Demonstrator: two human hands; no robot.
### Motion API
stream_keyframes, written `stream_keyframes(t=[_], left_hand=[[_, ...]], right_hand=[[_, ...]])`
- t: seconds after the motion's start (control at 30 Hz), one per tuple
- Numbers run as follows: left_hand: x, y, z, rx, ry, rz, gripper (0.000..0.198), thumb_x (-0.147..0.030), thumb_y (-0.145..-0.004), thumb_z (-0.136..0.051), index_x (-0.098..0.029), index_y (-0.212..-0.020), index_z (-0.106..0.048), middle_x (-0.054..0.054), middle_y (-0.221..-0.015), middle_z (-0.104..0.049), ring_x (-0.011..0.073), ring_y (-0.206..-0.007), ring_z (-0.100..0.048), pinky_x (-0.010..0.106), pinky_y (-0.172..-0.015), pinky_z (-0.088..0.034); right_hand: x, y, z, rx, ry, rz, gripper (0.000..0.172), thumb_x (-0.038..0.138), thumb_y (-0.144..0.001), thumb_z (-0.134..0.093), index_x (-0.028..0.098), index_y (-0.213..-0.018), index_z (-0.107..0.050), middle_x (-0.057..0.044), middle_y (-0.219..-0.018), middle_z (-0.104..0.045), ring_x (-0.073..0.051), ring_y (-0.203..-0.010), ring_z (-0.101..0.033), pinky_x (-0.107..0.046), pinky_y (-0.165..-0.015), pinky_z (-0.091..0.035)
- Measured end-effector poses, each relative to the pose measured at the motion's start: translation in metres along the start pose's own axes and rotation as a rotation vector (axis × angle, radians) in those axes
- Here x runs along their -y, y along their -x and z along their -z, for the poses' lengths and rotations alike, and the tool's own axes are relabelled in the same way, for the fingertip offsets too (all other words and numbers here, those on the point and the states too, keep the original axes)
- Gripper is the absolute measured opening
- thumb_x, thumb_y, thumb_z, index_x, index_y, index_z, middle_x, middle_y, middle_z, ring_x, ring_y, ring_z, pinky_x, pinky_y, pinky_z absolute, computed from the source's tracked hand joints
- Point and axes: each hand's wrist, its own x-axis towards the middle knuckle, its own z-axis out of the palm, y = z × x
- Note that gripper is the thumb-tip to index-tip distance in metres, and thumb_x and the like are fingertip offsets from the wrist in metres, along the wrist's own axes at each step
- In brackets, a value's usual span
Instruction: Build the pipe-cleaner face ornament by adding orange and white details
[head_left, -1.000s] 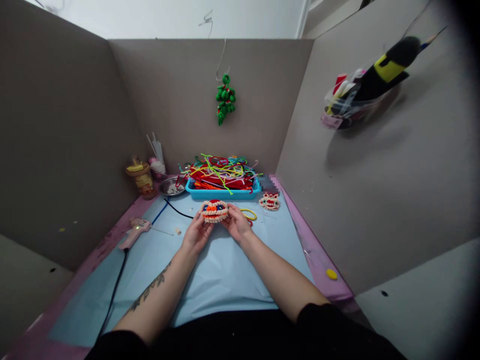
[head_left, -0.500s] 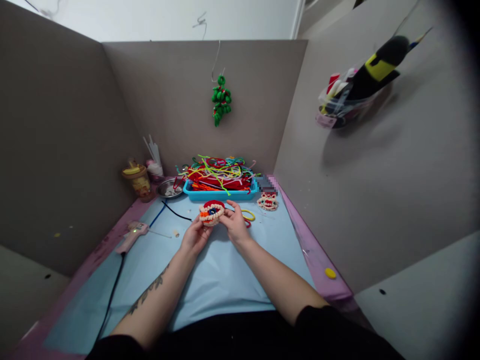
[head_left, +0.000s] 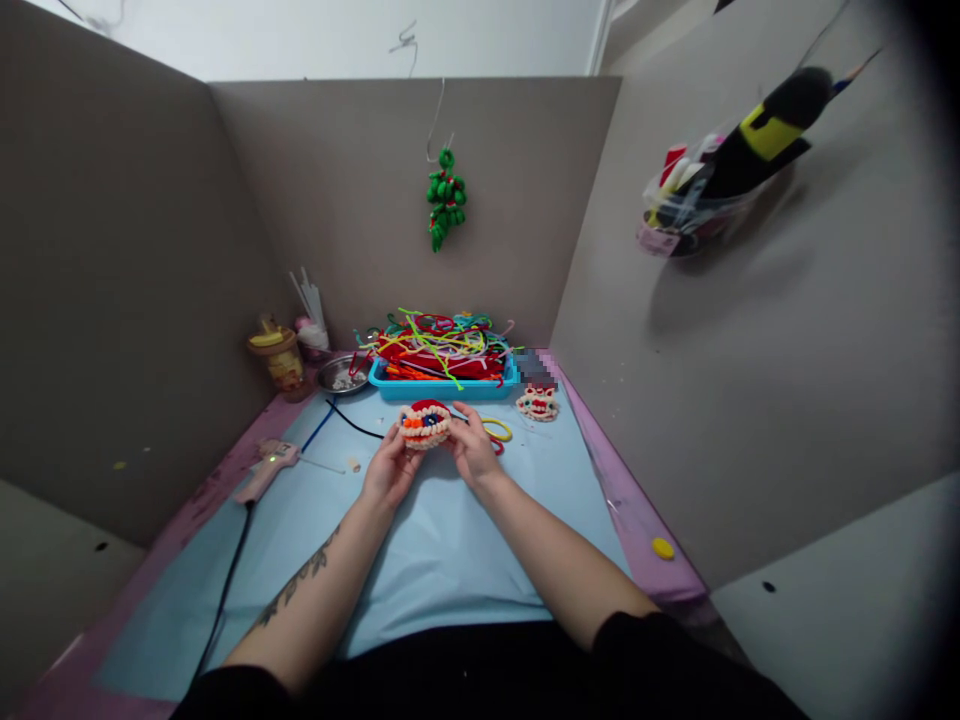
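Held between both hands over the blue sheet point(head_left: 450, 560) is a pipe-cleaner lion-dance head point(head_left: 425, 425), red on top with cream edging, an orange nose and dark blue eyes. My left hand point(head_left: 391, 472) grips its left side from below. Fingers of my right hand point(head_left: 472, 450) close on its right edge. Just behind my right hand lie yellow-handled scissors or a yellow loop point(head_left: 499, 430); I cannot tell which. A similar finished-looking head point(head_left: 538, 403) rests farther back on the right. A black pipe cleaner point(head_left: 352, 420) lies left of the held piece.
A blue tray point(head_left: 442, 391) heaped with colourful pipe cleaners stands at the back, beside a metal bowl point(head_left: 343, 376). At left lies a pink glue gun point(head_left: 268, 470) with a cord. Grey partitions enclose the table; a yellow disc point(head_left: 663, 548) sits at the right edge.
The held lion head has turned to show more of its front, with both eyes and the nose visible. My hands stay nearly in place; the view has shifted slightly.
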Motion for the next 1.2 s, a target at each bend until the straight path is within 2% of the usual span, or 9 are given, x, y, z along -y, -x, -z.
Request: stream_keyframes(t=[0.07,0.17,0.3,0.47,0.7,0.9,1.2], left_hand=[[-0.001,0.002,-0.002,-0.005,-0.014,0.001,0.039,-0.010,-0.082,-0.061,-0.022,-0.119,-0.055,0.006,-0.108,-0.067,0.0140,-0.086,-0.068,0.024,-0.075,-0.056],[-0.002,0.006,-0.005,0.015,-0.014,-0.002,0.037,-0.012,-0.082,-0.061,-0.021,-0.117,-0.055,0.005,-0.105,-0.068,0.0143,-0.084,-0.068,0.026,-0.075,-0.056],[-0.003,0.011,-0.009,0.029,-0.017,0.001,0.039,-0.013,-0.080,-0.063,-0.021,-0.116,-0.054,0.005,-0.102,-0.068,0.0148,-0.083,-0.068,0.030,-0.078,-0.056],[-0.003,0.014,-0.012,0.028,-0.095,-0.041,0.053,-0.009,-0.072,-0.070,-0.025,-0.119,-0.050,0.004,-0.105,-0.067,0.0148,-0.086,-0.067,0.030,-0.083,-0.054],[-0.003,0.015,-0.012,-0.001,-0.123,-0.070,0.065,-0.004,-0.066,-0.073,-0.027,-0.121,-0.047,0.003,-0.107,-0.065,0.0153,-0.089,-0.066,0.030,-0.083,-0.053],[0.000,0.012,-0.010,-0.001,-0.140,-0.101,0.073,-0.003,-0.063,-0.076,-0.026,-0.124,-0.044,0.005,-0.110,-0.065,0.0172,-0.093,-0.067,0.030,-0.083,-0.052],[0.003,0.008,-0.006,-0.041,-0.141,-0.106,0.076,-0.004,-0.064,-0.076,-0.029,-0.126,-0.040,0.002,-0.105,-0.066,0.0155,-0.088,-0.068,0.027,-0.078,-0.054]], right_hand=[[-0.002,-0.005,0.004,-0.063,-0.020,-0.045,0.045,0.025,-0.066,-0.071,0.024,-0.106,-0.049,0.000,-0.084,-0.068,-0.017,-0.073,-0.065,-0.028,-0.064,-0.052],[-0.005,-0.012,0.010,-0.123,-0.038,-0.094,0.043,0.020,-0.063,-0.071,0.023,-0.101,-0.051,0.002,-0.080,-0.069,-0.015,-0.067,-0.064,-0.026,-0.059,-0.052],[-0.006,-0.016,0.015,-0.098,-0.088,-0.130,0.038,0.014,-0.062,-0.070,0.022,-0.095,-0.053,0.003,-0.077,-0.069,-0.014,-0.065,-0.065,-0.025,-0.058,-0.053],[-0.003,-0.015,0.015,-0.032,-0.150,-0.175,0.032,0.015,-0.064,-0.066,0.022,-0.093,-0.055,0.002,-0.079,-0.070,-0.014,-0.066,-0.066,-0.026,-0.058,-0.054],[-0.004,-0.010,0.013,0.007,-0.091,-0.149,0.051,0.005,-0.058,-0.064,0.023,-0.104,-0.054,0.001,-0.087,-0.071,-0.015,-0.072,-0.067,-0.028,-0.064,-0.055],[-0.009,-0.010,0.014,0.009,-0.046,-0.130,0.057,0.006,-0.057,-0.068,0.024,-0.108,-0.051,0.001,-0.091,-0.069,-0.016,-0.076,-0.066,-0.028,-0.065,-0.055],[-0.012,-0.010,0.012,0.000,-0.053,-0.095,0.065,0.003,-0.054,-0.070,0.025,-0.111,-0.048,0.002,-0.095,-0.068,-0.015,-0.081,-0.065,-0.027,-0.067,-0.056]])
